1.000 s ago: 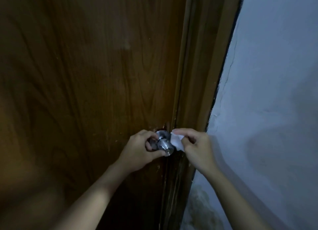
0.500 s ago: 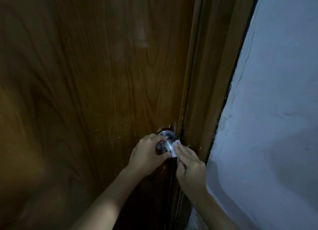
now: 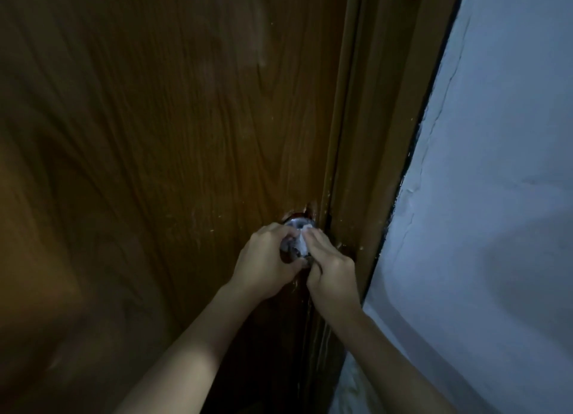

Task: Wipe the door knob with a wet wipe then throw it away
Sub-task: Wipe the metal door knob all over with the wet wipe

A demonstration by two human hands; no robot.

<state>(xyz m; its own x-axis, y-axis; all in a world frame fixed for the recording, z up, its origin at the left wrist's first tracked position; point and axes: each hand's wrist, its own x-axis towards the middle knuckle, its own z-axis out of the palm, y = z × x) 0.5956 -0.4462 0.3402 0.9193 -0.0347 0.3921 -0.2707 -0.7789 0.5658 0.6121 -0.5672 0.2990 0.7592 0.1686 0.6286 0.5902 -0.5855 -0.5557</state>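
Observation:
A round metal door knob point(image 3: 291, 250) sits at the right edge of a brown wooden door point(image 3: 173, 140). My left hand point(image 3: 263, 264) curls around the knob from the left, thumb under it. My right hand point(image 3: 330, 269) presses a white wet wipe point(image 3: 301, 243) onto the knob's top and front with its fingertips. The wipe covers most of the knob. Only the knob's round base plate and a dark lower part show between my fingers.
The wooden door frame point(image 3: 372, 153) runs down just right of the knob. A pale painted wall point(image 3: 496, 196) with cracks fills the right side. The scene is dim.
My right hand has slid the wipe from the knob's right side up over its top and front. The left hand keeps its hold. The view has shifted slightly.

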